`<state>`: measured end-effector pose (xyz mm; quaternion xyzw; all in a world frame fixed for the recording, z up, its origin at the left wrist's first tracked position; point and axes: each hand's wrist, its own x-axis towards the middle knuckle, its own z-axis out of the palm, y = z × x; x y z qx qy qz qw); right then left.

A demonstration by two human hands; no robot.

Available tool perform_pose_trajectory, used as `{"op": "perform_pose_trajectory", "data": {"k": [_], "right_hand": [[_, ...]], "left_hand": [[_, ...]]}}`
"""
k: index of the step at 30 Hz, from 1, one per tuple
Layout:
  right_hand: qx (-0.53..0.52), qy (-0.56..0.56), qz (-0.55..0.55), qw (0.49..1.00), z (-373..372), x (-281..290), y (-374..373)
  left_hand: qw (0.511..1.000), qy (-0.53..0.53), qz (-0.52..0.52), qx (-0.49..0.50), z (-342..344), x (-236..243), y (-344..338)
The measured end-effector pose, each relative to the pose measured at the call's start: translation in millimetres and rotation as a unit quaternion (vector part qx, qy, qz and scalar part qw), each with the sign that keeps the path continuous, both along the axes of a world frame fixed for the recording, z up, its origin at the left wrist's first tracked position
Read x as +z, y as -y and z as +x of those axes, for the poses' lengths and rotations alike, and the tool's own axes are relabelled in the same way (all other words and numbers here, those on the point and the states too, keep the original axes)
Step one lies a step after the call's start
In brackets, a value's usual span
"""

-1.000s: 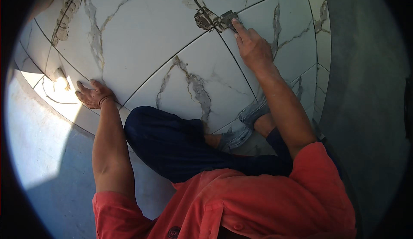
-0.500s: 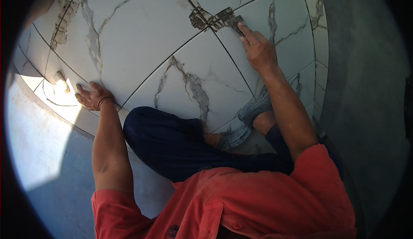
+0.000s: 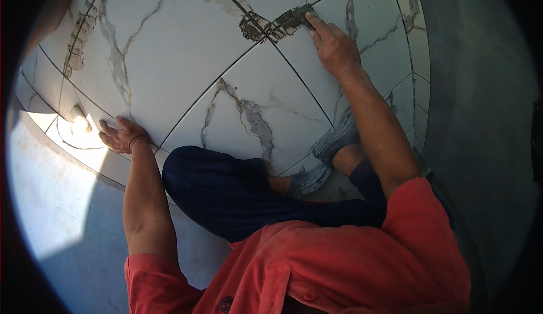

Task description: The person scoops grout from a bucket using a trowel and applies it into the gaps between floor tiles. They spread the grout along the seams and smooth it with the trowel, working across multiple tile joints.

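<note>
My right hand (image 3: 339,53) is closed on a small, dark, flat scraper (image 3: 306,18), its fingers pressing the tool down on a tile joint. Dark grey-brown grout (image 3: 283,26) is smeared in ridges along that joint, from the corner where the tiles meet up to the scraper. Another thick grout patch (image 3: 253,27) sits just left of the corner. My left hand (image 3: 121,135) lies flat with fingers spread on the white marbled tile (image 3: 164,65), holding nothing. A band circles its wrist.
A grout-covered joint (image 3: 86,26) runs at the far left. Near my left hand, a short cylindrical object (image 3: 79,116) stands in bright sunlight. My folded legs (image 3: 215,184) and covered feet (image 3: 336,139) rest close by. Grey floor (image 3: 475,116) lies beyond the tiles' right edge.
My right hand has slid the scraper farther along the joint, away from the tile corner. The grout smear there is longer. My left hand stays on the tile; the view has shifted slightly.
</note>
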<state>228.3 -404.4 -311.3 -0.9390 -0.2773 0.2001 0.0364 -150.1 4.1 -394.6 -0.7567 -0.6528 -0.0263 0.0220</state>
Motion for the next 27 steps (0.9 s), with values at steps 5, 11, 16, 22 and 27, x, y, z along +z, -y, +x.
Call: {"op": "perform_pose_trajectory", "data": {"k": [5, 11, 16, 22, 27], "right_hand": [[0.001, 0.004, 0.035, 0.999, -8.6, 8.2, 30.1], [0.005, -0.009, 0.013, 1.000, 0.4, 3.9, 6.9], [-0.007, -0.026, 0.014, 1.000, -3.5, 13.6, 25.8], [0.002, -0.026, 0.002, 1.000, 4.2, 3.0, 9.7], [-0.008, -0.011, 0.047, 0.999, 2.8, 10.1, 27.1]], "left_hand": [[1.000, 0.022, 0.006, -0.012, 8.1, 2.8, 4.6], [1.000, -0.001, 0.010, -0.010, -3.0, -0.3, -1.0], [1.000, -0.008, 0.021, -0.010, 1.1, 0.1, 0.4], [1.000, 0.016, -0.007, -0.003, 4.8, 1.8, 1.7], [1.000, 0.015, -0.002, -0.013, 3.6, 2.2, 1.2]]}}
